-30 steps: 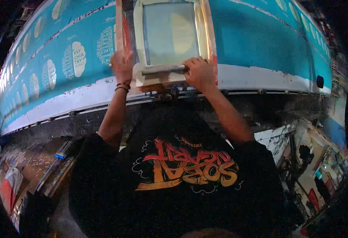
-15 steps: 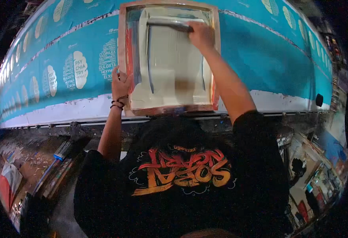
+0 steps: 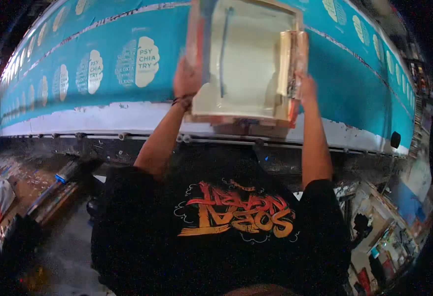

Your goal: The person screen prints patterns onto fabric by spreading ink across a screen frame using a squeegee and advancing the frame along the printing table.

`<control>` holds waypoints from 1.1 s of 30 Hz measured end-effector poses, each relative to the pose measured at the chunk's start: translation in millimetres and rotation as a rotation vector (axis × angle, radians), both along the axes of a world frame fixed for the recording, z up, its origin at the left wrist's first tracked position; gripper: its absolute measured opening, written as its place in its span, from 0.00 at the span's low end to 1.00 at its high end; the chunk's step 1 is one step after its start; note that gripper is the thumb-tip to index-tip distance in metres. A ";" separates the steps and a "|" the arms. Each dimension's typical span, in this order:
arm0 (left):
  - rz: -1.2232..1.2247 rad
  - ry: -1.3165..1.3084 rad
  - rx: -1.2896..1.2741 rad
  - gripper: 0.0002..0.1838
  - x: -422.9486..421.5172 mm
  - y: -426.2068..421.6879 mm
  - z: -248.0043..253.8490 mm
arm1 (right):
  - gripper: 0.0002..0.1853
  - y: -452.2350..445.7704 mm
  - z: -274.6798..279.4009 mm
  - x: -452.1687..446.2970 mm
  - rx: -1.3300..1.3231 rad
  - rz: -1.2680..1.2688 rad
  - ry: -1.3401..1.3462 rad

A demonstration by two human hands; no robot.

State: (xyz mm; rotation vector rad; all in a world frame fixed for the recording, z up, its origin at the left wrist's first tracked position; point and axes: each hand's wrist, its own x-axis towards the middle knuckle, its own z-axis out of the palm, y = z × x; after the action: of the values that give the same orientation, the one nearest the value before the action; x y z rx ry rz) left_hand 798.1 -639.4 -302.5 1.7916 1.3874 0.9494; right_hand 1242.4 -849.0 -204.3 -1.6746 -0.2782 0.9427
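Note:
A wooden-edged printing screen (image 3: 248,54), smeared with pale cream ink, is slightly blurred above the teal fabric. My left hand (image 3: 188,79) grips its left side, a dark bracelet at the wrist. On the right side, my right hand (image 3: 306,90) closes round a squeegee (image 3: 291,61) that stands upright along the screen's right edge, cream ink on its inner face. Whether these fingers also hold the screen's rail is hard to see. Dark blue streaks mark the mesh. Left of the screen, the fabric shows a cream brain-shaped print (image 3: 147,64) reading "PSYCHIATRY".
The teal fabric (image 3: 349,93) covers a long table with a white border strip (image 3: 123,116). A metal rail (image 3: 162,138) with stops runs along the near edge. A small black object (image 3: 395,138) sits at the right end. Clutter lies on the floor both sides.
The screen has shifted right along the table, with my left hand on it. My right hand has brought the squeegee from the screen's far end to its right edge and turned it upright.

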 end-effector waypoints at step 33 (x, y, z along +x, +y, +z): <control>-0.453 0.594 1.183 0.21 234.0 43.1 72.8 | 0.25 85.5 15.8 54.4 -0.114 0.602 -1.471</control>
State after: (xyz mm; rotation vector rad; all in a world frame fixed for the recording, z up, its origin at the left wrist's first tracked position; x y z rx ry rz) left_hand 1032.1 -596.3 -229.7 3.2886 0.5637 1.1115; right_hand 1296.7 -763.6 -188.5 -2.1542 -1.7802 -0.0882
